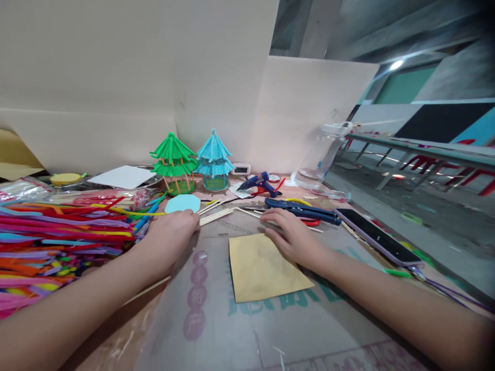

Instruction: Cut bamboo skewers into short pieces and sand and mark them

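Note:
My left hand (176, 234) is closed, its fingers curled on a small bundle of thin wooden sticks (216, 217) that point away to the right. Just behind it lies a light-blue octagonal piece (182, 204). My right hand (288, 234) rests palm down, fingers loosely stretched, by the top edge of a square of tan paper (266, 268). Near its fingertips is another thin stick (247, 212), and I cannot tell if they touch. Beyond the hands stand two small pavilions with tiered pipe-cleaner roofs, a green pavilion (173, 162) and a blue pavilion (214, 161).
Colourful pipe cleaners (58, 232) pile up on the left. Blue-handled pliers (301, 208), a glue gun (261, 184) and a phone (377, 237) lie to the right. A clear bottle (319, 157) and a small digital timer (241, 169) stand behind, before white boards (216, 67).

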### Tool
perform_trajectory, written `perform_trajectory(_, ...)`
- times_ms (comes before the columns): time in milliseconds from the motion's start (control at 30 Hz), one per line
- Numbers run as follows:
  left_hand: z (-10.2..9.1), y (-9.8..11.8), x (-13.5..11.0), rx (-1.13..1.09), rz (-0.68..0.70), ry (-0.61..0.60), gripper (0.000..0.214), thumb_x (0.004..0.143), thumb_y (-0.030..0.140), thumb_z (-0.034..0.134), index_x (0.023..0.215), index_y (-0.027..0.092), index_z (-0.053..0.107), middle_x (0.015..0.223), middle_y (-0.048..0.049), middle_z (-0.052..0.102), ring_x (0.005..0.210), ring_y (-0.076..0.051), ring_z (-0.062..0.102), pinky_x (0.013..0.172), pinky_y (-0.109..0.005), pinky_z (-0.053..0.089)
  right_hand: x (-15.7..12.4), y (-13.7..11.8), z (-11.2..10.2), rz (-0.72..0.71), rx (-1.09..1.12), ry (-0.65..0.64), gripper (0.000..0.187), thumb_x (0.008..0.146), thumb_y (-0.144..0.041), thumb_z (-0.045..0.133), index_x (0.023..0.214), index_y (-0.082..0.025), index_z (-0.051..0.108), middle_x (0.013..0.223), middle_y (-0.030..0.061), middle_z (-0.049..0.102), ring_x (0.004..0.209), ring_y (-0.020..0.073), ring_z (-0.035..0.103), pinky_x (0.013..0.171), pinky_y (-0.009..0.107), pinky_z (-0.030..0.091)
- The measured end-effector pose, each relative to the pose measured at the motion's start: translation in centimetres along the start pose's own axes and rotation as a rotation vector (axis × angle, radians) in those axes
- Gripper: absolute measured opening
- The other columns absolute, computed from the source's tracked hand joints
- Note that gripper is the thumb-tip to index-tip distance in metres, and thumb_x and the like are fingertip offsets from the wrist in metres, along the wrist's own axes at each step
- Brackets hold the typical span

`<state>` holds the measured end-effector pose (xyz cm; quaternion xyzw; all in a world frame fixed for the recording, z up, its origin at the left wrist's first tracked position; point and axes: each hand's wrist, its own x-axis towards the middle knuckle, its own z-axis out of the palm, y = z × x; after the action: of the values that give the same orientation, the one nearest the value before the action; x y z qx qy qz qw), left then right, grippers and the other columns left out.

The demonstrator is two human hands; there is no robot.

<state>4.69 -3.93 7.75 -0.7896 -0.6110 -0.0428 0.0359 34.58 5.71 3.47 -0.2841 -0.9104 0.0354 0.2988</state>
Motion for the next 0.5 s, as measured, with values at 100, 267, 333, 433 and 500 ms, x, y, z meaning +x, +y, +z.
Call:
perform_trajectory(100,0.1,-0.1,0.1,0.0,0.002,0.0,0.017,0.069,0.022,0.066,0.086,0.019,0.064,0.095,-0.0121,0.067,0.089,-0.029,0.064,0.079,-0.036,0.049,0.0,0.1,0.2,0.006,0.018,0.003,0.018,0.098,-0.023,0.052,0.112,-0.018,0.063,0.118,0.0147,0.067,0.113,0.028,0.062,0.097,0.049,0.052)
perform_trajectory(267,0.7,0.1,0.3,-0.009,-0.004,0.033,0.009,0.077,0.028,0.062,0.076,0.019,0.061,0.086,-0.0139,0.065,0.089,-0.031,0.064,0.081,-0.04,0.049,0.0,0.2,0.2,-0.01,0.03,-0.008,0.019,0.096,-0.019,0.053,0.112,-0.019,0.063,0.117,0.0136,0.068,0.111,0.0285,0.063,0.097,0.05,0.052)
perform_trajectory(333,0.5,0.2,0.1,-0.017,-0.01,0.05,0.01,0.078,0.029,0.063,0.074,0.019,0.06,0.085,-0.0141,0.065,0.091,-0.031,0.064,0.084,-0.04,0.048,0.0,0.3,0.3,-0.01,0.032,-0.012,0.02,0.096,-0.019,0.053,0.113,-0.019,0.063,0.116,0.0136,0.068,0.111,0.029,0.063,0.096,0.051,0.052)
perform_trajectory(433,-0.5,0.4,-0.2,-0.032,-0.038,0.077,0.011,0.077,0.029,0.064,0.077,0.019,0.06,0.086,-0.0132,0.066,0.092,-0.031,0.064,0.084,-0.039,0.048,0.0,0.3,0.2,-0.011,0.024,-0.003,0.02,0.097,-0.022,0.052,0.114,-0.019,0.062,0.116,0.0143,0.068,0.111,0.0295,0.063,0.096,0.051,0.052)
perform_trajectory(500,-1.2,0.9,-0.2,-0.044,-0.076,0.103,0.011,0.081,0.028,0.061,0.084,0.018,0.061,0.086,-0.0128,0.067,0.088,-0.03,0.065,0.078,-0.038,0.047,-0.1,0.1,0.0,-0.019,0.018,0.032,0.02,0.098,-0.024,0.052,0.114,-0.019,0.061,0.117,0.0148,0.068,0.111,0.0298,0.064,0.095,0.05,0.053)
